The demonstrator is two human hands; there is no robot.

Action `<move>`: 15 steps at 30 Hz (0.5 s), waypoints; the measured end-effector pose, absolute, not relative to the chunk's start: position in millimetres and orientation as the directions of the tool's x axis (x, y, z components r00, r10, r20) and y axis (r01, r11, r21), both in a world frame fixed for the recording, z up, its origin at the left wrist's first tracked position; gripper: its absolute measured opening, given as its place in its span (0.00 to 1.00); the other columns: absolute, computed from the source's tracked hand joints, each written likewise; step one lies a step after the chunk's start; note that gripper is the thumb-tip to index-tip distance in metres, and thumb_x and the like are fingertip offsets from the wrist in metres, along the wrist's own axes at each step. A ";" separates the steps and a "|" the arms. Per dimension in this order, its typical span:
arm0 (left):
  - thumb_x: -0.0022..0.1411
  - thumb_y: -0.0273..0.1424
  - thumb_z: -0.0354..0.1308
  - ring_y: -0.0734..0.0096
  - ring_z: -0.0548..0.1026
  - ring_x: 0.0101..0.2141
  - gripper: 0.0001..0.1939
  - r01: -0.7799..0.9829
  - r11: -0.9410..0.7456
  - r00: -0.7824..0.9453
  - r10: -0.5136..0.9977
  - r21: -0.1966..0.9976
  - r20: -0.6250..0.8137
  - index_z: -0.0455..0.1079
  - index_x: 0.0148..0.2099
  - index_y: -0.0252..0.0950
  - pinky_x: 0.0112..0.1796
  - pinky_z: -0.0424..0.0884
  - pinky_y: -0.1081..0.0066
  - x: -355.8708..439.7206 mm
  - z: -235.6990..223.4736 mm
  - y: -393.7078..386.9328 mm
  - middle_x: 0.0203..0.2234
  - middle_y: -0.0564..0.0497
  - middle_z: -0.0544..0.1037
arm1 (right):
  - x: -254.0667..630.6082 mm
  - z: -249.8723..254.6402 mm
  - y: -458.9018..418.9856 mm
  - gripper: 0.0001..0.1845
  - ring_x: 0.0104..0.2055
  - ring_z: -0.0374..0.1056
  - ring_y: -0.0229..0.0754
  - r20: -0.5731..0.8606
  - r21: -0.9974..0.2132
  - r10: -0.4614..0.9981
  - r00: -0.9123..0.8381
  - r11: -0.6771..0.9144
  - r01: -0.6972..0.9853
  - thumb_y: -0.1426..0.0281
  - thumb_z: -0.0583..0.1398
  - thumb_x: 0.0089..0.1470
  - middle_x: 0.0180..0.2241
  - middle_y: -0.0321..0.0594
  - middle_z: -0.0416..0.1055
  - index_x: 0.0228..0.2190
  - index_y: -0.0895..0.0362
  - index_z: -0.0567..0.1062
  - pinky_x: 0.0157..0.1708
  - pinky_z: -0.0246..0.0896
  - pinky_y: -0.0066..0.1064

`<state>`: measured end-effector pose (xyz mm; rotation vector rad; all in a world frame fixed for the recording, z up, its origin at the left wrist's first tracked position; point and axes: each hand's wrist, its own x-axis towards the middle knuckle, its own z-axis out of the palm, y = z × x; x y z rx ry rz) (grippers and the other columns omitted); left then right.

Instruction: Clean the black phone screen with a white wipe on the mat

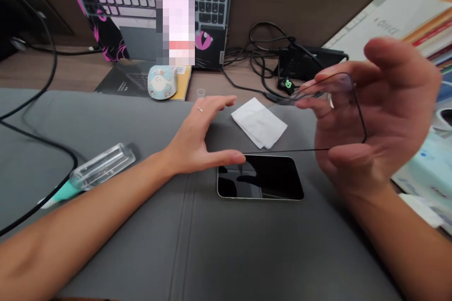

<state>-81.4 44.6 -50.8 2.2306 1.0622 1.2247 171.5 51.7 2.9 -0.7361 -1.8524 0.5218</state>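
Note:
A clear screen protector (357, 108) with a thin black border is held above the desk mat. My right hand (379, 117) grips its right end by the edges, thumb below and fingers above. At the other end, the thumb of my left hand (197, 138) meets the near edge, with the index finger across from it; the sheet's left side is hard to make out. Beneath lies a phone (263, 178), dark screen up, flat on the mat. Just beyond it is a folded white wipe (259, 122).
A laptop (139, 40) stands at the back, with a patterned mouse (161, 82) before it. Black cables (263, 51) lie behind the mat (229, 249). On the left is a clear bottle (102, 165) with a cable over its end. Books (399, 19) stand at right.

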 end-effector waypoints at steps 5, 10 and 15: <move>0.55 0.62 0.65 0.50 0.69 0.59 0.50 0.483 -0.678 0.356 0.730 0.554 0.583 0.56 0.71 0.43 0.60 0.63 0.51 -79.4 -53.2 44.7 0.62 0.40 0.71 | 170.0 5.4 47.6 0.45 0.63 0.63 0.56 0.580 -0.692 0.718 -0.386 0.684 0.233 0.47 0.64 0.58 0.62 0.47 0.61 0.68 0.43 0.53 0.62 0.65 0.51; 0.58 0.57 0.67 0.52 0.71 0.56 0.43 0.519 -0.636 0.336 0.766 0.571 0.548 0.60 0.68 0.45 0.59 0.65 0.51 -77.3 -53.0 44.1 0.56 0.43 0.74 | 168.4 3.6 53.4 0.42 0.63 0.65 0.54 0.564 -0.729 0.693 -0.449 0.674 0.124 0.49 0.64 0.59 0.60 0.48 0.61 0.66 0.43 0.53 0.64 0.62 0.53; 0.60 0.52 0.68 0.54 0.71 0.54 0.35 0.562 -0.603 0.289 0.785 0.566 0.549 0.66 0.64 0.43 0.56 0.68 0.52 -75.6 -53.3 44.4 0.53 0.43 0.73 | 173.1 -7.0 63.9 0.44 0.66 0.63 0.54 0.524 -0.733 0.689 -0.500 0.664 0.148 0.47 0.62 0.60 0.66 0.50 0.59 0.68 0.42 0.48 0.65 0.60 0.53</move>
